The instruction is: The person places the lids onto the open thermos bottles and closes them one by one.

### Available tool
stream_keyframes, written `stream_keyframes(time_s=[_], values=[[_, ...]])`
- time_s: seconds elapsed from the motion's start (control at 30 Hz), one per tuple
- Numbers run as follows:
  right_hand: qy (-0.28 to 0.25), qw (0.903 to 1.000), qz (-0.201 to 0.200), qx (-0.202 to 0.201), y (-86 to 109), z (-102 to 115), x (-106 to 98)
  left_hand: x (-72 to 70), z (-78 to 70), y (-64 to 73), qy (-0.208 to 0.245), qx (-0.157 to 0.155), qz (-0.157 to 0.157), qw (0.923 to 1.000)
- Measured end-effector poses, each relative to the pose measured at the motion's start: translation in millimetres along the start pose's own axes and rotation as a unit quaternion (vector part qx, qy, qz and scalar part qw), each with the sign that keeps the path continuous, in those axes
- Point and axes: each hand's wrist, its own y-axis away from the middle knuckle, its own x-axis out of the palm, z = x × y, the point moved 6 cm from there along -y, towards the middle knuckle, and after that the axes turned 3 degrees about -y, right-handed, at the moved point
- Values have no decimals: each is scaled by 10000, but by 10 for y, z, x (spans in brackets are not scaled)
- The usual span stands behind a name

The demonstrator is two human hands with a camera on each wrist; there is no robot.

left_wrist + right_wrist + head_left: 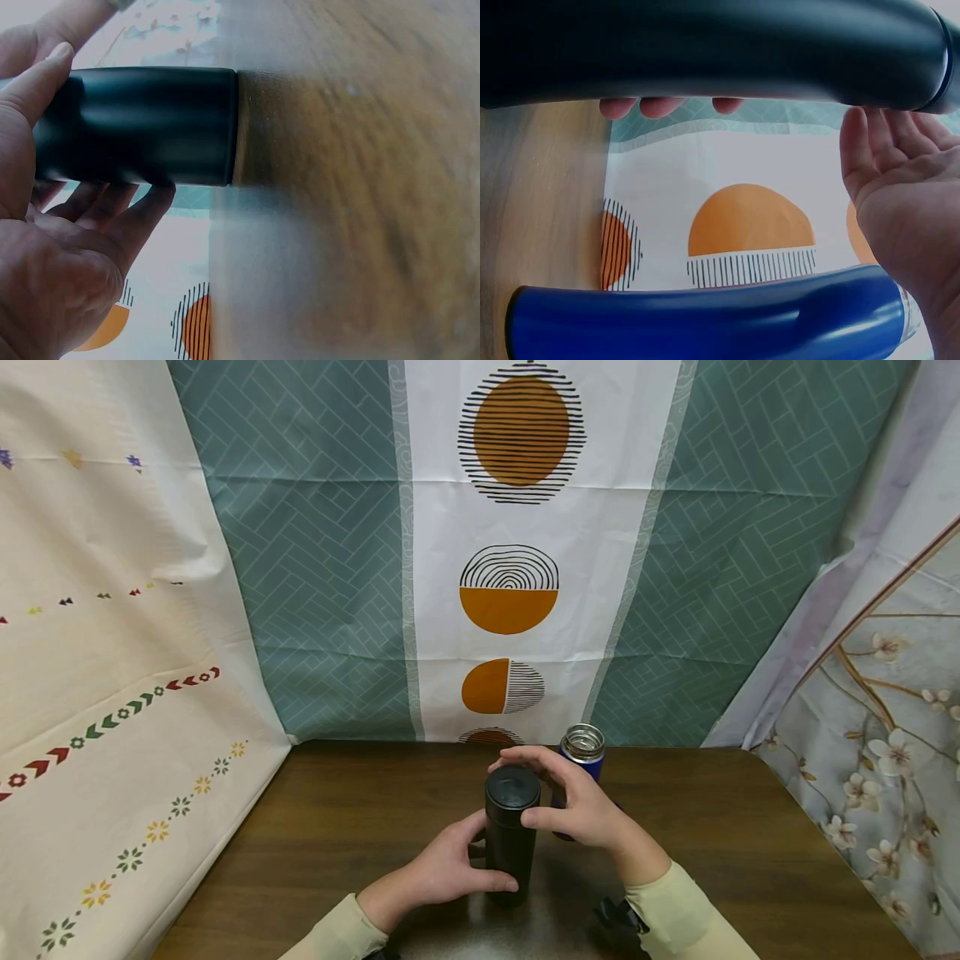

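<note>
A black thermos [510,852] stands upright near the front of the table. My left hand [450,864] grips its lower body, thumb on the near side and fingers round the far side; the left wrist view shows the thermos base [231,127] right at the tabletop. Around the black lid [513,787] curls my right hand [573,797], its thumb on the near side and its fingers partly hidden behind. Just behind that hand is a blue thermos [705,319], upright with its steel mouth [583,742] uncovered; the hand hides much of its body in the head view.
The brown wooden table [337,810] ends at a hanging green and white curtain [330,568] at the back. A cream cloth [135,693] hangs along the left side, and a floral cloth [885,777] along the right.
</note>
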Motion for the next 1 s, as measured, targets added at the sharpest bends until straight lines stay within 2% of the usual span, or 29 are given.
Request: stream_keyframes(time_s=[0.13,0.43,1.0], values=[[-278,9989,293,-258,-9,32,23,2,10,-7,-62,13,-12,10000],[-268,9987,402,-163,-5,51,27,6,30,-5,31,-23,29,10000],[139,9998,-99,125,1,39,-34,5,17,-2,-8,-39,-6,10000]])
